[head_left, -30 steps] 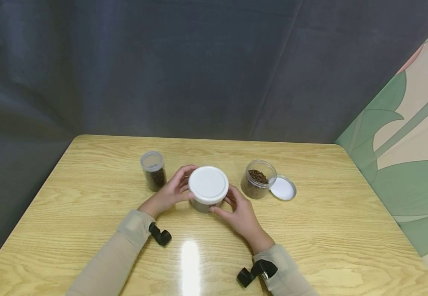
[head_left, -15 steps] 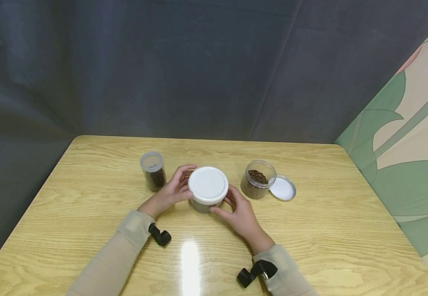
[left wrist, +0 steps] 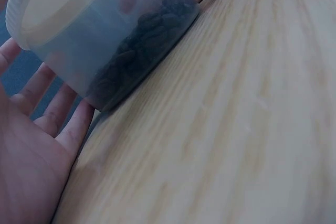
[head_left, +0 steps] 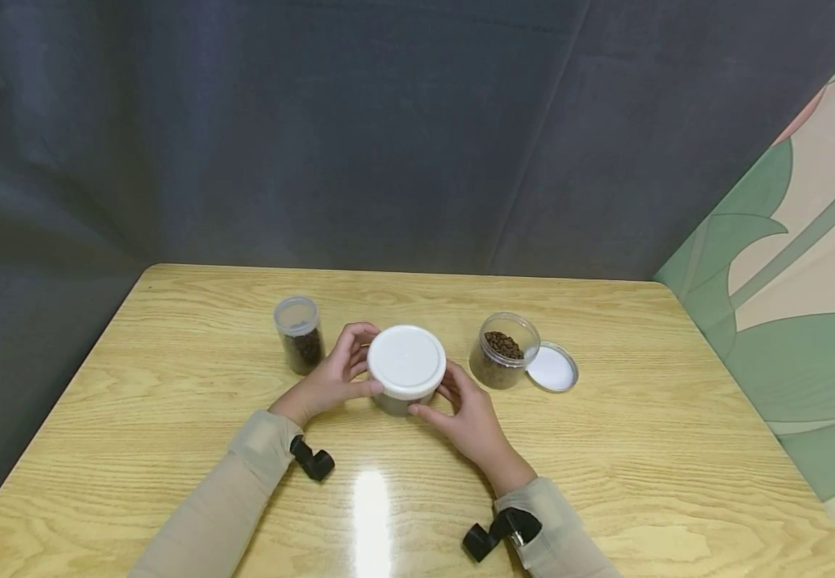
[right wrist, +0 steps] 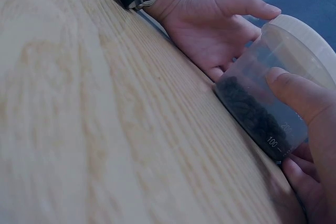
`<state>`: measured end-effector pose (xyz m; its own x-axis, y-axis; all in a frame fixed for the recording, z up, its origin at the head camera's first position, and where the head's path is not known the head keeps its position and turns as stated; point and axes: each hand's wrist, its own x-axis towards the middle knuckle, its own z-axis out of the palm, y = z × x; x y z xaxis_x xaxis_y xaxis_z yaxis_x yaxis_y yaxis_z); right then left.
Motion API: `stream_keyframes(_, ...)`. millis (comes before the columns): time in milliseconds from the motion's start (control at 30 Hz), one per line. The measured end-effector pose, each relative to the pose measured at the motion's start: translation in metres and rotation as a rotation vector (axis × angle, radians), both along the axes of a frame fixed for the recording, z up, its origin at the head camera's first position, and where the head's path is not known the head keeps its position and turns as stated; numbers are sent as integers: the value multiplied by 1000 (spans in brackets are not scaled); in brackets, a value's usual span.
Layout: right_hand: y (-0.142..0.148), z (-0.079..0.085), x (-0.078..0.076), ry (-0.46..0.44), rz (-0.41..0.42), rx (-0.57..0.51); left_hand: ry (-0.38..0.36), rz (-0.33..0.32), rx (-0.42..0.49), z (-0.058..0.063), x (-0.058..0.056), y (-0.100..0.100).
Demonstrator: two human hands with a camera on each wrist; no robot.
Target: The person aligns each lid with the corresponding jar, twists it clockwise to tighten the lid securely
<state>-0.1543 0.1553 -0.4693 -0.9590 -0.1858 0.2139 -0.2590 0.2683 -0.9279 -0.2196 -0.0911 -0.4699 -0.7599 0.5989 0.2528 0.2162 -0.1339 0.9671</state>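
Nearest, at the bottom of the frame, a person's pale sleeves (head_left: 204, 514) reach in over the wooden table (head_left: 649, 457), each with a black wrist mount (head_left: 502, 532). Beyond them, the right hand (head_left: 471, 419) grips the wall of a lidded tub (head_left: 397, 405), its thumb in front and fingers behind. The left hand (head_left: 329, 379) curves round the other side, its thumb at the rim of the white lid (head_left: 406, 359). The tub stands upright on the table, just below the centre of the frame.

The tub is probably light, since its dark pieces (right wrist: 252, 109) fill only the lower part. Its clear wall looks like smooth plastic, perhaps slightly flexible and slippery, and unlikely to break. The mid-wall should give the surest hold; the lid's ribbed edge may offer better friction.

Left of centre, a tall jar (head_left: 303, 351) with dark contents crowds the left hand; whether they touch cannot be told. Right of centre, an uncapped jar (head_left: 495, 374) of brown pieces (head_left: 503, 345) stands near the right hand and could spill if knocked. Just beside it lies a loose lid (head_left: 555, 369). A dark curtain (head_left: 388, 144) fills the top.
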Motion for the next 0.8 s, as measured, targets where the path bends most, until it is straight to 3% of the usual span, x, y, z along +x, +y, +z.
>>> stream_keyframes(233,-2,6,2,-37,-12,2,4,-29,25,0,0,0)
stream_keyframes(467,-7,34,12,-51,0,36,10,-59,42,-2,-1,-1)
stream_keyframes(700,-3,6,2,-52,-18,15,17,-56,19,0,-1,-1)
stream_keyframes(800,-1,1,0,-37,-14,-2,14,-52,25,0,0,-1)
